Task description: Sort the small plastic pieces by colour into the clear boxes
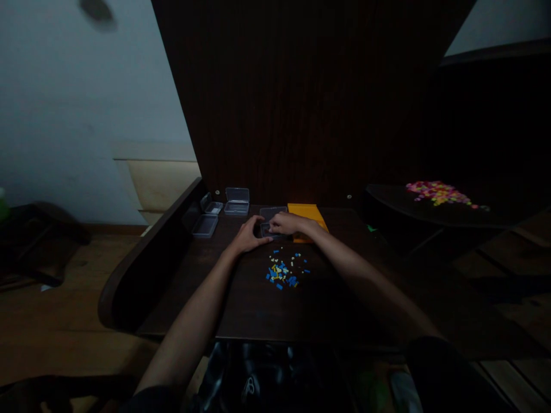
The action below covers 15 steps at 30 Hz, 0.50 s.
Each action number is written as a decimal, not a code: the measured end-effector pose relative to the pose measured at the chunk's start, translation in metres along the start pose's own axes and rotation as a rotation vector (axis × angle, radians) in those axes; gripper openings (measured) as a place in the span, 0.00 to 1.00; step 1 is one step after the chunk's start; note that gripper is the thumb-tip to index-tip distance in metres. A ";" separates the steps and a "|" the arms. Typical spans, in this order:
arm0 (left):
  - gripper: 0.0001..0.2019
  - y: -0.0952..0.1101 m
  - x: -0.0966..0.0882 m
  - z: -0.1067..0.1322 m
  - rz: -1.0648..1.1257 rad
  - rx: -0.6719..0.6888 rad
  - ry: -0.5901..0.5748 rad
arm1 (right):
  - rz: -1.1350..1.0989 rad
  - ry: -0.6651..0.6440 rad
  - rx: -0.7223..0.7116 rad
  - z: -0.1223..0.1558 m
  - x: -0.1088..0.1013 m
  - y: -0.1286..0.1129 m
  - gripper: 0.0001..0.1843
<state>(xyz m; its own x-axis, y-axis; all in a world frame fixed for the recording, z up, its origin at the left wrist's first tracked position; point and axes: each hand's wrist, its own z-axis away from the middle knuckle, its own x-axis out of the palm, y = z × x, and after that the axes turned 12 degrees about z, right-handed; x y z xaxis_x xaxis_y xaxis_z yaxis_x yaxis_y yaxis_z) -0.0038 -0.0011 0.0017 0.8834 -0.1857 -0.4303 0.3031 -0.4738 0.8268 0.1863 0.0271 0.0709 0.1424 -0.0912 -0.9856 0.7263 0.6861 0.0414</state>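
Loose toy bricks [279, 272] in front, both hands at the clear plastic box [268, 213].
Relative to the box: blue, yellow and cream bricks lie scattered nearer; left hand [248, 236] at its left side, thumb and fingers apart around it, contact unclear; right hand [284, 222] over it, fingers bunched, can't tell if a piece is pinched. Flat yellow panel [310, 214] just right; three clear cases [237, 207] farther left. Risk: a low forearm could sweep bricks away; a knuckle bump could shift the box if the left hand isn't bracing it.
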 end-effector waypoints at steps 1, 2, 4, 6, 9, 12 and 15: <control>0.30 0.000 0.000 0.000 -0.003 -0.002 0.002 | -0.002 -0.031 -0.016 -0.005 0.000 -0.001 0.09; 0.30 -0.001 0.000 0.000 -0.006 -0.005 0.003 | -0.002 -0.054 -0.032 -0.008 0.001 -0.002 0.09; 0.30 -0.002 0.001 -0.001 -0.013 -0.009 0.002 | 0.004 -0.077 -0.056 -0.014 0.003 -0.003 0.09; 0.31 -0.003 0.001 -0.001 -0.017 -0.009 0.001 | 0.014 -0.080 -0.071 -0.017 0.005 -0.005 0.09; 0.30 -0.004 0.002 -0.001 -0.017 0.007 0.005 | 0.050 -0.081 -0.063 -0.017 0.005 -0.007 0.08; 0.30 -0.005 0.002 -0.002 -0.013 0.018 0.007 | 0.098 -0.089 -0.017 -0.013 0.001 -0.008 0.08; 0.31 -0.007 0.001 -0.002 -0.013 0.016 0.004 | 0.108 -0.081 0.019 -0.008 0.000 -0.008 0.09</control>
<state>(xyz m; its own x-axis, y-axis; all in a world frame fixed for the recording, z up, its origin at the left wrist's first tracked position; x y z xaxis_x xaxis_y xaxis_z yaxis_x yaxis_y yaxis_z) -0.0043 0.0035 -0.0041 0.8809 -0.1756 -0.4395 0.3089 -0.4902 0.8150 0.1750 0.0270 0.0694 0.2733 -0.0762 -0.9589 0.7165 0.6813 0.1500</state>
